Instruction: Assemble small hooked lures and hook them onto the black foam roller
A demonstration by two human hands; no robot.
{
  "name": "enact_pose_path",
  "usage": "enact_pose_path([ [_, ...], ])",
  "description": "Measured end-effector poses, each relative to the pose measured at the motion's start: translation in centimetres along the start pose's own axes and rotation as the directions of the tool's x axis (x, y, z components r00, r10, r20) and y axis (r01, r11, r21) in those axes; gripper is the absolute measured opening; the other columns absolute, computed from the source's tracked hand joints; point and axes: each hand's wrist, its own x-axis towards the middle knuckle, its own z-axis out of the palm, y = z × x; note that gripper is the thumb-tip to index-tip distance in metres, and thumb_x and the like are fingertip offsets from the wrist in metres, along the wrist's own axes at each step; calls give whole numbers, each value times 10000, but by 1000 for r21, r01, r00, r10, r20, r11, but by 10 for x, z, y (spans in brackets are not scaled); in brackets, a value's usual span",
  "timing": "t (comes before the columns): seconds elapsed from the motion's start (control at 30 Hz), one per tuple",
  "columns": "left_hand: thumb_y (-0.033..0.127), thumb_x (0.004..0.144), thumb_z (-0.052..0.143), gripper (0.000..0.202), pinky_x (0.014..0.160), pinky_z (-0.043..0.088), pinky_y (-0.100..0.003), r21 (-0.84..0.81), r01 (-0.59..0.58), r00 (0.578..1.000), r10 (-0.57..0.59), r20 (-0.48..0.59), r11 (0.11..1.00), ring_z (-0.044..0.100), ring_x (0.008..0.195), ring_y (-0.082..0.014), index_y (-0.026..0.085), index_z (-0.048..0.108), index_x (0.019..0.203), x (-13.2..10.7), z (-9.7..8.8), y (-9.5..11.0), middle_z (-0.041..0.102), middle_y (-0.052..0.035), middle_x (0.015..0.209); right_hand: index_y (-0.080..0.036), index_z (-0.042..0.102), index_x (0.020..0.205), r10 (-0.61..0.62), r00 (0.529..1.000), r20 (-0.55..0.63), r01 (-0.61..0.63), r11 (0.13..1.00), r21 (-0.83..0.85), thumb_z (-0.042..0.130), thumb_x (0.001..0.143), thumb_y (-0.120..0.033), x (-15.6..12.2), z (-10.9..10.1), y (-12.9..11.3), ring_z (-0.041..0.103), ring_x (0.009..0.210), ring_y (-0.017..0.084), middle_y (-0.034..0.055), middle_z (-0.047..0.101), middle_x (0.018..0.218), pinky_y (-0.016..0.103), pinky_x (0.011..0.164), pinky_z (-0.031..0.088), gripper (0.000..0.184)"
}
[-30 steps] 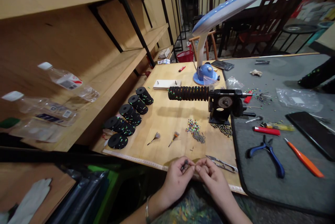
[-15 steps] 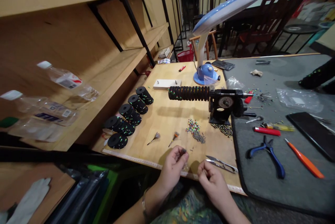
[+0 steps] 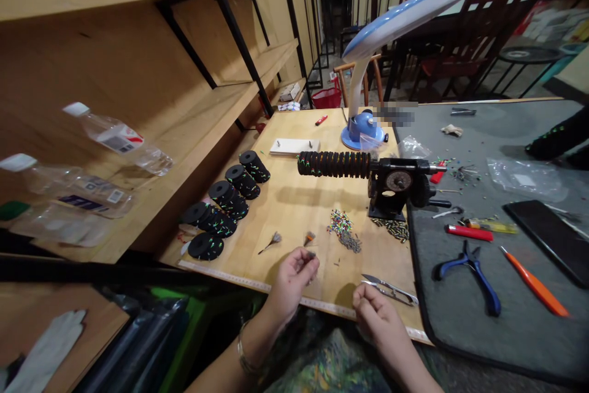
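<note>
My left hand is over the table's front edge, thumb and forefinger pinched on a small dark piece, too small to name. Close to its fingertips lies a small orange-and-grey tuft on a stem; another grey tuft lies to the left. My right hand is closed in a pinch at the front edge, and whatever it holds, if anything, is hidden. Beside it lie thread snips. Beyond both hands are a heap of coloured beads and a heap of small grey pieces.
A black hand-cranked winder carries a ribbed black roll. Several wound black foam spools line the left side, near the shelf. On the grey mat are blue pliers, an orange tool and a red lighter.
My left hand has moved left and slightly away from me with its small piece, widening the gap between the hands. My right hand has shifted slightly right.
</note>
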Motion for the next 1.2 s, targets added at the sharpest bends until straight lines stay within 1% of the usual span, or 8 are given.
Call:
enact_pose_path([
  [0.07,440,680,766,379,513,290,-196,22,58,996,-60,66,998,398,534,-75,164,508,709,-3,-2,0,474,58,579,-220,489,690,30,1000,2,-30,999,35,636,719,-522,2,0,2,208,432,75,-108,290,506,208,424,180,337],
  [0.13,442,671,767,385,514,293,-198,35,112,988,-115,102,993,408,532,-78,166,500,698,-9,0,-3,477,58,572,-209,507,672,19,1000,-5,-19,1000,22,685,671,-560,3,1,0,221,442,74,-106,294,503,208,432,187,393],
  [0.2,442,670,760,381,512,295,-199,45,155,980,-159,122,987,413,530,-80,166,498,694,-15,3,-6,474,59,567,-193,535,659,-9,1000,-19,9,1000,-2,713,644,-577,3,2,-4,258,466,79,-94,326,513,210,456,213,423],
  [0.37,424,656,765,372,495,289,-196,70,217,963,-225,151,974,433,525,-78,163,502,688,-25,10,-10,485,51,588,-166,602,685,-63,997,-48,61,997,-40,710,655,-596,3,3,-7,366,508,99,-52,446,569,220,502,283,444],
  [0.5,414,655,764,358,464,259,-191,50,221,963,-226,149,974,403,492,-64,163,510,689,-25,12,-13,467,61,571,-158,616,700,-79,996,-30,75,993,-95,683,690,-575,2,4,-3,388,525,111,-40,470,585,233,524,308,423],
  [0.77,377,633,771,347,439,225,-186,-6,242,962,-239,135,970,365,457,-47,169,496,673,-24,18,-14,426,82,551,-173,585,653,-77,997,-17,72,977,-199,645,716,-494,-1,9,-6,306,502,104,-67,378,540,230,497,262,333],
  [1.03,394,651,762,379,450,233,-192,15,203,967,-203,152,979,331,444,-49,184,447,635,-23,17,-15,387,95,509,-181,607,657,-192,980,-47,169,936,-310,627,755,-490,-5,9,-6,300,488,112,-77,309,522,240,494,267,325],
  [1.2,388,670,743,367,457,242,-196,44,185,969,-190,159,982,329,449,-56,189,437,629,-24,16,-16,390,95,496,-174,621,690,-222,975,-8,205,913,-352,581,811,-467,-6,9,-3,314,500,117,-74,306,538,240,504,276,319],
])
